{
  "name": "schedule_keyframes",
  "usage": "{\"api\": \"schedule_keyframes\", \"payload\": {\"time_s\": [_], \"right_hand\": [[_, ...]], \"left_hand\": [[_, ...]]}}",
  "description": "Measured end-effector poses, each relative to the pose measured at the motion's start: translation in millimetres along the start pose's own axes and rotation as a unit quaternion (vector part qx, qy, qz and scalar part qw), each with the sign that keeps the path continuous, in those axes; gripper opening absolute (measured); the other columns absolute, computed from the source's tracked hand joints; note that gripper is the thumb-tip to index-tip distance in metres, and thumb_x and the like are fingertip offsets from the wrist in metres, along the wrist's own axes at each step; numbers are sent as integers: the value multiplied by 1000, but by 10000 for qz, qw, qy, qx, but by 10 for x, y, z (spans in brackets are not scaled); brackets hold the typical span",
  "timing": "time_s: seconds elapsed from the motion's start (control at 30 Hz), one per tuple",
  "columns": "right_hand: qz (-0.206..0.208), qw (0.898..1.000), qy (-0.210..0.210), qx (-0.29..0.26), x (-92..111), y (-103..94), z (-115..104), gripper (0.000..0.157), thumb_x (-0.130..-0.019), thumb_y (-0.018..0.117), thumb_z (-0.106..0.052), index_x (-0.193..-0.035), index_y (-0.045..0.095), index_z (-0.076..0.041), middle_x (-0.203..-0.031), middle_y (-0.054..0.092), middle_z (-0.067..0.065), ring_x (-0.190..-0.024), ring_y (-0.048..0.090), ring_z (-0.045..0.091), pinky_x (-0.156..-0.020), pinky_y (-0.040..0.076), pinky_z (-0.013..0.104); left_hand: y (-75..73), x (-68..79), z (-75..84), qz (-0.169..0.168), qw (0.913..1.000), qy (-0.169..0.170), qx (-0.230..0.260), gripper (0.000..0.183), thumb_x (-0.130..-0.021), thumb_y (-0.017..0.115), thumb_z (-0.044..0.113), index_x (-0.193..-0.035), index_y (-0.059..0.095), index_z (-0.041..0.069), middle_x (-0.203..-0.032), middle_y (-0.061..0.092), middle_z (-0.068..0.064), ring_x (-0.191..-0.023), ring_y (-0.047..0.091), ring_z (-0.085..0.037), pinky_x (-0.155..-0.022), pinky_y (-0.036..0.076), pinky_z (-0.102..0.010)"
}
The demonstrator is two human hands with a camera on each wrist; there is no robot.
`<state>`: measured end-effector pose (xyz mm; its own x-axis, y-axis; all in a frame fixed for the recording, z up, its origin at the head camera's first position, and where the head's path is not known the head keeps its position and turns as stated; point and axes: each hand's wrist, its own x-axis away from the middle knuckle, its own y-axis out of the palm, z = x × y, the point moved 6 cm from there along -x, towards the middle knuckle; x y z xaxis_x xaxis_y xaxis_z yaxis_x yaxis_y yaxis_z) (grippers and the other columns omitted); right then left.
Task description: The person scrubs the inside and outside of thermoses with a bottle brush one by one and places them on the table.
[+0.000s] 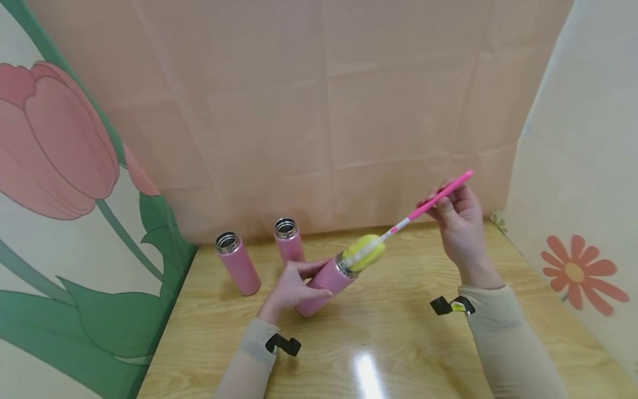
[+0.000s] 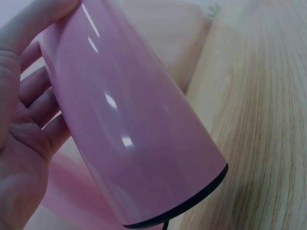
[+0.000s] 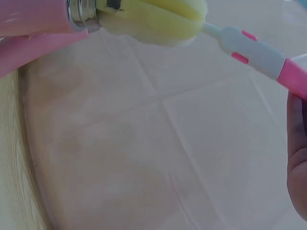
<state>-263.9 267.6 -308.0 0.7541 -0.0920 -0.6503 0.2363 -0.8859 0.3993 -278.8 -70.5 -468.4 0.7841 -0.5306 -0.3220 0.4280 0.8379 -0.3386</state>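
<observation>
My left hand (image 1: 294,285) grips a pink bottle (image 1: 324,288) with a silver neck, tilted toward the right. In the left wrist view the fingers wrap round the side of this bottle (image 2: 124,124), whose dark base edge shows low down. My right hand (image 1: 459,221) holds the pink handle of a bottle brush (image 1: 438,200) with a white shaft. Its yellow sponge head (image 1: 370,252) sits at the bottle's mouth, the tip inside the rim. In the right wrist view most of the sponge (image 3: 158,24) shows outside the metal neck (image 3: 82,14).
Two more pink bottles without lids stand upright on the wooden table (image 1: 399,332): one at the left (image 1: 240,266), one behind the left hand (image 1: 290,241). A plain pinkish cloth (image 1: 319,111) hangs behind the table, with flower-patterned sheets at both sides.
</observation>
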Motion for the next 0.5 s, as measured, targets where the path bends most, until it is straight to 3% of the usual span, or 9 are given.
{"api": "schedule_keyframes", "payload": {"time_s": [0.1, 0.2, 0.37, 0.5], "right_hand": [[-344, 9987, -4, -376, 1, 28, 31, 12, -107, 53, 1, -117, 58, 5, -103, 68, 14, -96, 75, 26, -96, 61, 38], [-484, 9980, -81, -400, 8, 55, 45, 12, -107, 53, 4, -117, 58, 8, -104, 69, 16, -97, 75, 27, -95, 61, 38], [-444, 9986, -220, -196, 38, 99, 70, 11, -103, 58, 7, -114, 60, 11, -102, 74, 18, -97, 77, 28, -92, 62, 38], [-341, 9991, -254, -56, 50, 121, 80, 11, -101, 64, 5, -111, 63, 9, -101, 77, 17, -95, 78, 27, -88, 63, 37]], "left_hand": [[-6, 7, 2, -26, 10000, 15, 29, 69, -81, 97, 18, -144, 70, 17, -136, 73, 2, -118, 72, -20, -101, 58, -38], [-15, 12, -15, 9, 10000, -63, -12, 69, -82, 97, 21, -145, 69, 18, -137, 72, 2, -118, 71, -21, -102, 57, -39], [-56, 41, -74, 254, 9990, -372, -21, 70, -83, 96, 27, -146, 68, 20, -138, 72, 1, -121, 70, -21, -104, 56, -42], [-73, 56, -97, 332, 9985, -435, 12, 70, -83, 96, 28, -147, 68, 18, -138, 72, -1, -121, 70, -23, -104, 56, -44]]}}
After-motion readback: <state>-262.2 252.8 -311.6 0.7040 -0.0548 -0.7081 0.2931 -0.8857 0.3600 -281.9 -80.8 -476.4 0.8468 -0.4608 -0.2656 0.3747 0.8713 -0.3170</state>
